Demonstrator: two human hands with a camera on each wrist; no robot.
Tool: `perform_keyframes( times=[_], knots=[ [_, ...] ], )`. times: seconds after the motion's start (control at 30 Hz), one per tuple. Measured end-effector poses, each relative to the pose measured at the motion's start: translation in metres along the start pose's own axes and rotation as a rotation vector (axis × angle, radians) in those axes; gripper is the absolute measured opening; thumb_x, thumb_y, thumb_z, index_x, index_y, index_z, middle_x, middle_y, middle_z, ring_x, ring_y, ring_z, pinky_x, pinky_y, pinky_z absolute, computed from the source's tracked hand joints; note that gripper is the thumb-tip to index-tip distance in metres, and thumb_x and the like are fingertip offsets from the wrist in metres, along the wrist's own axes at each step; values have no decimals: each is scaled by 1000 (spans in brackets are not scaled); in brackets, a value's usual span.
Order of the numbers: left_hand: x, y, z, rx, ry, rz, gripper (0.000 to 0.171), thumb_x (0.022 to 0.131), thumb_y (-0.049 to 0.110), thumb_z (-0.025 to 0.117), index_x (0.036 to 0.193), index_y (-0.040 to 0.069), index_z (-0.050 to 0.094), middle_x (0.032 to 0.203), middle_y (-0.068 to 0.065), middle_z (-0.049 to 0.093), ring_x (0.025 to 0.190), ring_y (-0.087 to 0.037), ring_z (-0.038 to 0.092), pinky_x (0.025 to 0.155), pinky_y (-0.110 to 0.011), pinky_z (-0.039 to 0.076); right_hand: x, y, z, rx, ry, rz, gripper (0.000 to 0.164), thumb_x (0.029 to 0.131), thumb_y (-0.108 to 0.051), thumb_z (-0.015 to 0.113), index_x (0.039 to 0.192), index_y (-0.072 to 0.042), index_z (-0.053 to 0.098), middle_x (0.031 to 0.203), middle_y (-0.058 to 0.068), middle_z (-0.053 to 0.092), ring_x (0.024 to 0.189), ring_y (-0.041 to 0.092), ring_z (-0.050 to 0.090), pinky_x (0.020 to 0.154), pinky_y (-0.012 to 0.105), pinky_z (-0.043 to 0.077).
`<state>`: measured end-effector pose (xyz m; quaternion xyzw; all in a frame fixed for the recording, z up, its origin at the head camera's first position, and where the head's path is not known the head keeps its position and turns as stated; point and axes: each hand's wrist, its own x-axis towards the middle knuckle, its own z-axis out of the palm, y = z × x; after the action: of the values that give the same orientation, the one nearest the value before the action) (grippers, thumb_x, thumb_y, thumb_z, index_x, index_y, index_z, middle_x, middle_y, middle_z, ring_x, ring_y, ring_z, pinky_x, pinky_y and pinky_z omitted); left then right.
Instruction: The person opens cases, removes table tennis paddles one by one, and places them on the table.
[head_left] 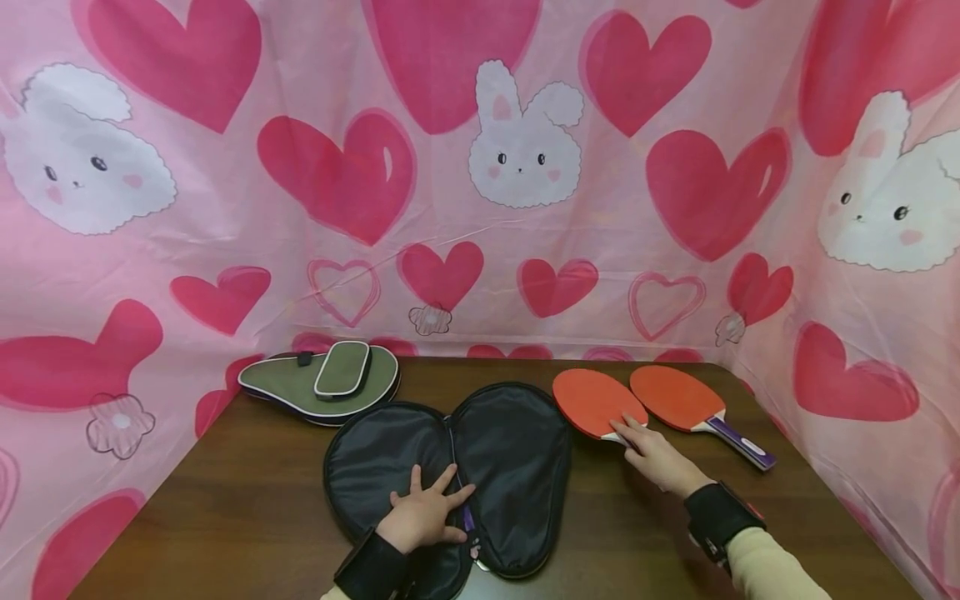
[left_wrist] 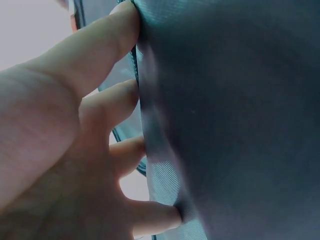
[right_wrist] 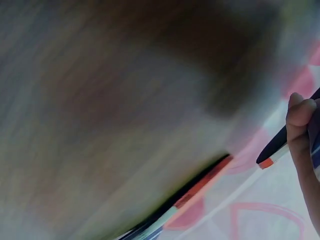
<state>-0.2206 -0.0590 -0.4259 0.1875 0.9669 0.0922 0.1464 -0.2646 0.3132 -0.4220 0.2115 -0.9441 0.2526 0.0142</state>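
Observation:
My left hand (head_left: 426, 512) lies with fingers spread on a black paddle case (head_left: 513, 467), which is opened out into two rounded halves. In the left wrist view, the fingertips of that hand (left_wrist: 100, 130) press against the dark fabric (left_wrist: 240, 125). Over to the right, my right hand (head_left: 660, 457) grips the handle of a table tennis paddle (head_left: 596, 400) whose orange-red face is up. Most of that handle is hidden by the fingers. Beside it, a second orange-red table tennis paddle (head_left: 675, 396) with a purple handle lies on the table.
A green paddle case (head_left: 285, 379) with a smaller green pouch (head_left: 341, 371) on its front lies at the table's back left. The brown wooden table (head_left: 247, 500) meets a pink heart-and-rabbit cloth (head_left: 450, 192) at its back and sides.

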Motion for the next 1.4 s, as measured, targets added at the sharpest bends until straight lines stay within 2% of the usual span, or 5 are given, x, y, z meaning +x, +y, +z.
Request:
perform_keyframes(
  times=[0.4, 0.6, 0.87, 1.23, 1.4],
  knots=[
    [-1, 2, -1, -12, 7, 13, 61, 81, 40, 76, 137, 25, 57, 151, -8, 38, 131, -60, 24, 85, -76, 34, 0, 28, 1, 1, -101, -6, 47, 89, 7, 51, 136, 15, 44, 141, 45, 29, 128, 59, 31, 98, 66, 31],
    [-1, 2, -1, -12, 10, 5, 60, 80, 39, 76, 136, 26, 58, 150, -8, 38, 131, -61, 24, 85, -77, 33, 0, 36, 0, -29, -94, -17, 46, 88, 5, 54, 133, 12, 48, 140, 44, 32, 119, 60, 37, 94, 68, 32],
    [0, 3, -1, -12, 6, 13, 60, 80, 39, 76, 136, 25, 58, 150, -8, 38, 131, -61, 24, 85, -77, 34, 6, 38, 3, -72, -61, 30, 45, 88, 6, 57, 132, 11, 51, 140, 41, 33, 97, 42, 44, 85, 57, 38],
    [0, 4, -3, -6, -12, 2, 61, 81, 39, 75, 138, 26, 56, 151, -7, 37, 132, -60, 23, 86, -76, 33, 18, 43, 9, -109, -40, 23, 45, 86, 10, 59, 131, 11, 52, 139, 41, 36, 104, 50, 44, 87, 59, 37],
    [0, 0, -3, -15, -27, 9, 62, 83, 40, 73, 140, 26, 54, 154, -6, 32, 134, -58, 21, 88, -75, 33, 19, 38, 9, -153, -3, 38, 41, 89, 4, 61, 129, 9, 55, 138, 39, 39, 105, 49, 44, 88, 60, 37]
  ],
)
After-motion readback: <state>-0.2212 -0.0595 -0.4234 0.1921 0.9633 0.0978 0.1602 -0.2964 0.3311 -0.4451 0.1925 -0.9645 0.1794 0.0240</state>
